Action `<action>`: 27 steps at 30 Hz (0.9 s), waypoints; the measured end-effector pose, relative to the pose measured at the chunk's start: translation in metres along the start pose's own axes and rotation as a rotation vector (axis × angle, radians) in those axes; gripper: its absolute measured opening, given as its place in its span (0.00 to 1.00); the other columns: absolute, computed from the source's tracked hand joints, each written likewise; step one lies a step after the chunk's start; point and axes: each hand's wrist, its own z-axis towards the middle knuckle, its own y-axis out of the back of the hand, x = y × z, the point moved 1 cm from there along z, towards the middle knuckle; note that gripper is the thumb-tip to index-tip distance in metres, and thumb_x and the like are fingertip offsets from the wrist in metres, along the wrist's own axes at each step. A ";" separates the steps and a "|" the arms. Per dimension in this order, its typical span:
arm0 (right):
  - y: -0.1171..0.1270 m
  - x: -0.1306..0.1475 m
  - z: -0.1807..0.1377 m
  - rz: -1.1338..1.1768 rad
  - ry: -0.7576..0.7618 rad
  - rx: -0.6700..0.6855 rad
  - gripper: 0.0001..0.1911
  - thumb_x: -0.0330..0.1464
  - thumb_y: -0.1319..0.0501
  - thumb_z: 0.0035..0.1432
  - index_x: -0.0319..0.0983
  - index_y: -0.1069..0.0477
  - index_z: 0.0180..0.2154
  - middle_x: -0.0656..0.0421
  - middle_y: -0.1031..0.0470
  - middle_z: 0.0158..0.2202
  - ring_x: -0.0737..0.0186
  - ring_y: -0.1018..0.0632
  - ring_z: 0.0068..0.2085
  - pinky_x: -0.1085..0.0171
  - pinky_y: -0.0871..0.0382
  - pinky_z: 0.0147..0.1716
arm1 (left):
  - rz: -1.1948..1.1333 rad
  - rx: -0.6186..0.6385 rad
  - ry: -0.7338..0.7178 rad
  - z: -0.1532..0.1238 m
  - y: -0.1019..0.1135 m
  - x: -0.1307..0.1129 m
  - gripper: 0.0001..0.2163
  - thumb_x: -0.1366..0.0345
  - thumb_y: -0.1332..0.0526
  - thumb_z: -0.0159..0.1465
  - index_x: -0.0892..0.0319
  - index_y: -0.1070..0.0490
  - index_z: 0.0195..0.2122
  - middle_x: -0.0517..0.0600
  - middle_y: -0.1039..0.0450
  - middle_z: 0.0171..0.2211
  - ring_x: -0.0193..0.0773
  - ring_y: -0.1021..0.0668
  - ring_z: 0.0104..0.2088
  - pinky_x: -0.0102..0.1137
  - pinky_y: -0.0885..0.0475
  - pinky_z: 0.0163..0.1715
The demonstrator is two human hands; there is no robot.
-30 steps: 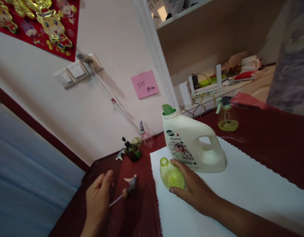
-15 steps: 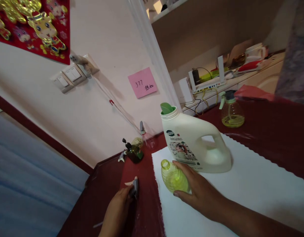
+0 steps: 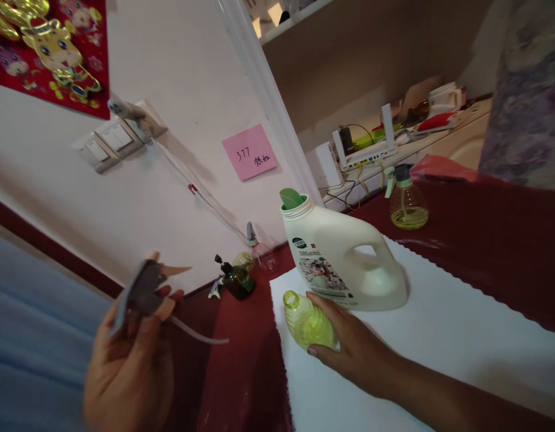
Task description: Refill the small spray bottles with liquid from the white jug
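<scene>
My left hand (image 3: 131,366) is raised at the lower left and holds a grey spray head (image 3: 144,291) whose thin dip tube trails to the right. My right hand (image 3: 349,345) wraps around a small open yellow-green bottle (image 3: 304,321) standing on a white cloth (image 3: 439,348). Just behind that bottle a large cream detergent jug (image 3: 344,258) with a green spout stands on the same cloth.
A dark red table cover (image 3: 484,240) lies under the cloth. Small bottles (image 3: 236,279) stand by the wall. A spray bottle with yellow liquid (image 3: 405,201) stands further back. A pink note (image 3: 249,151) and wall switches (image 3: 106,141) are on the wall; a cluttered shelf lies behind.
My left hand reached the spray head lying on the red cover, took hold of it and lifted it up to the left. My right hand stayed on the small bottle.
</scene>
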 end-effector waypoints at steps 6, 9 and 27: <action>-0.002 -0.003 -0.001 0.009 0.010 -0.017 0.42 0.38 0.36 0.56 0.41 0.48 0.68 0.50 0.42 0.70 0.46 0.38 0.68 0.43 0.45 0.66 | -0.328 -0.026 -0.165 0.015 -0.047 -0.035 0.16 0.71 0.36 0.65 0.53 0.26 0.53 0.48 0.26 0.55 0.31 0.22 0.44 0.29 0.26 0.52; -0.002 -0.004 0.000 0.002 0.013 -0.012 0.42 0.38 0.37 0.56 0.41 0.49 0.69 0.51 0.42 0.70 0.47 0.38 0.68 0.44 0.44 0.66 | -0.411 0.016 -0.114 0.012 -0.068 -0.027 0.14 0.70 0.36 0.65 0.51 0.26 0.51 0.47 0.27 0.56 0.33 0.21 0.47 0.32 0.26 0.53; -0.002 0.001 0.004 -0.002 0.008 -0.016 0.44 0.34 0.35 0.52 0.38 0.47 0.68 0.48 0.40 0.69 0.48 0.37 0.67 0.46 0.44 0.66 | -0.384 0.215 0.488 -0.064 -0.094 0.069 0.22 0.60 0.29 0.58 0.48 0.30 0.54 0.50 0.23 0.52 0.41 0.20 0.50 0.32 0.25 0.48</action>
